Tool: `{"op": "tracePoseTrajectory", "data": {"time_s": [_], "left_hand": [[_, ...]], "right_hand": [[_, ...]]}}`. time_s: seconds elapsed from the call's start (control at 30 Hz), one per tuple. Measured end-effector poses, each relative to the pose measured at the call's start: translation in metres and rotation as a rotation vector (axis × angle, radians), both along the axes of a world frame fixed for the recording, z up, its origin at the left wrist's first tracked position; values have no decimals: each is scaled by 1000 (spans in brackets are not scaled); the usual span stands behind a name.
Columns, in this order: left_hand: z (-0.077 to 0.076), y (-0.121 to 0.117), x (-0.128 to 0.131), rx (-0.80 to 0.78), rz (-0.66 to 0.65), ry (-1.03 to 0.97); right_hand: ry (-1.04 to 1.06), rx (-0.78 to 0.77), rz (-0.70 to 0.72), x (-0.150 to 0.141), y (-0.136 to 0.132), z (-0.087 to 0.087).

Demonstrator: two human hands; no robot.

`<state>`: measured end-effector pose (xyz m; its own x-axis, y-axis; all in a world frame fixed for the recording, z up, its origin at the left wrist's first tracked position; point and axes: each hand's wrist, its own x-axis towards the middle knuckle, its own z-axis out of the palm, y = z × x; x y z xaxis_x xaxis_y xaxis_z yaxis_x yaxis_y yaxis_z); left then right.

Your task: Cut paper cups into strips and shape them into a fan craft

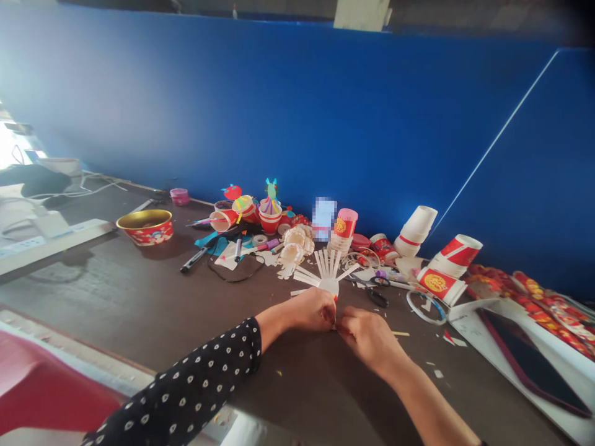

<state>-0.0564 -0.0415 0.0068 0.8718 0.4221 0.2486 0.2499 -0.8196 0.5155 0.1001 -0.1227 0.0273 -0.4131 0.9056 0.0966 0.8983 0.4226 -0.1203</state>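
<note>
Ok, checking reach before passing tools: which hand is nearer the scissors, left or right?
Right. The right hand is just short of the scissors, on the person's side; the left hand is farther off to their left.

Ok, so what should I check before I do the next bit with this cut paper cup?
1. Left hand and right hand both on the cut paper cup: ok.
2. Strips spread apart: ok.
3. Scissors lying close by: ok.
4. No loose paper bits by the hands: not ok, some lie near the right hand.
5. Cup's bottom edge undamaged: cannot tell, the hands hide it.
</note>
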Motion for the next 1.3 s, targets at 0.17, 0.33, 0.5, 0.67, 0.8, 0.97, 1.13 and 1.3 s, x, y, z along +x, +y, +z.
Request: {"op": "tracePoseTrajectory", "data": {"time_s": [0.17, 0.33, 0.5, 0.67, 0.8, 0.97, 1.13, 1.3], "left_hand": [[-1, -1, 1, -24, 20, 13], [0, -4, 3, -15, 62, 44], [0, -6, 5, 8, 103, 70], [-3, -6, 5, 25, 97, 45], [-6, -5, 5, 21, 120, 40], [-5, -6, 4, 6, 125, 44], [6, -7, -3, -51, 88, 32], [9, -5, -6, -108, 84, 62]], "right_hand": [[14, -39, 5, -1, 1, 1], [43, -33, -13, -1, 1, 1], [208, -65, -10, 5, 2, -1], [236, -78, -5, 8, 3, -2], [154, -54, 10, 5, 3, -3], [30, -9, -4, -1, 2, -4], [-28, 19, -14, -4, 2, -2], [-54, 29, -27, -6, 2, 0]]}}
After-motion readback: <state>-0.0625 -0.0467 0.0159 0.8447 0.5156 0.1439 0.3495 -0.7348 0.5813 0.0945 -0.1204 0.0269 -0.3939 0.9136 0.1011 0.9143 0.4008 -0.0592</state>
